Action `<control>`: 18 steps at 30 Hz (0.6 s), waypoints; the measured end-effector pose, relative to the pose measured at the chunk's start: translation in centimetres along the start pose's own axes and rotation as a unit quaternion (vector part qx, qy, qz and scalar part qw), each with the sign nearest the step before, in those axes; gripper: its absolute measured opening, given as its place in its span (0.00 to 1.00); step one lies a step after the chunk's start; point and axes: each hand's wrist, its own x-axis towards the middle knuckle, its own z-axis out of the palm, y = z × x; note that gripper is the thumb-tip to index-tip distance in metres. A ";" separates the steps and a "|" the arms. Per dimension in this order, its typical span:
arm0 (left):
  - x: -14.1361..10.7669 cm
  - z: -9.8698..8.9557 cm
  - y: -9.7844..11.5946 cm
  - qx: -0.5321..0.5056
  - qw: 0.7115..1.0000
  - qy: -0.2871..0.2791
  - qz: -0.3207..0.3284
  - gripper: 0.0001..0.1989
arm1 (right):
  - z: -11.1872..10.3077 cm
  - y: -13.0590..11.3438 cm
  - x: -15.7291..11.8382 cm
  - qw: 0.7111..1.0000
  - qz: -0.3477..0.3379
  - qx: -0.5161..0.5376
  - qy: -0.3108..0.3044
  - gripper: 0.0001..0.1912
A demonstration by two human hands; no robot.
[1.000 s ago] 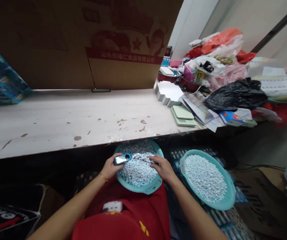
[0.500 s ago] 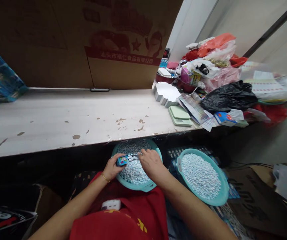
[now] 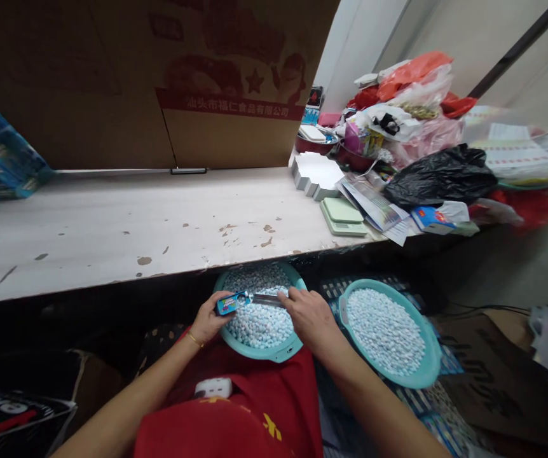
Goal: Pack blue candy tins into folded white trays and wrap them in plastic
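Observation:
My left hand (image 3: 208, 318) is closed around a small blue printed box (image 3: 227, 304), whose right end faces the scoop. In my right hand (image 3: 308, 313) is a narrow, shiny scoop (image 3: 267, 299), gripped at its right end. The scoop's tip meets the box's end, where a few white pieces show. Both hands are above a turquoise basin (image 3: 289, 351) heaped with small white and pale blue candy-like pellets (image 3: 257, 327). The far part of this basin lies in shadow under the table edge.
To the right stands a second turquoise basin (image 3: 427, 375) full of similar pellets. Ahead is a white worktop (image 3: 198, 216) with a large cardboard box (image 3: 236, 140), a pale green scale (image 3: 343, 216) and stacked white card (image 3: 316, 173). Plastic bags (image 3: 440, 178) pile up at the right.
The scoop, covered with white pieces before, now shows mostly bare. My right hand has shifted right, and the box has moved slightly left and shows more of its length.

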 end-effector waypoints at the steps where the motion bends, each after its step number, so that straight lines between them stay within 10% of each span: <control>1: 0.0 0.0 0.1 -0.005 1.000 0.002 0.000 0.20 | 0.5 0.5 -0.4 1.000 0.012 0.002 0.001 0.17; 9: 0.2 0.5 0.2 -0.022 0.999 -0.002 -0.035 0.21 | 6.6 2.7 -1.9 0.994 0.079 0.032 -0.063 0.18; 18: 6.1 -0.3 7.1 -0.223 0.969 0.105 -0.023 0.29 | 9.3 2.9 -3.0 0.982 0.101 0.154 -0.035 0.19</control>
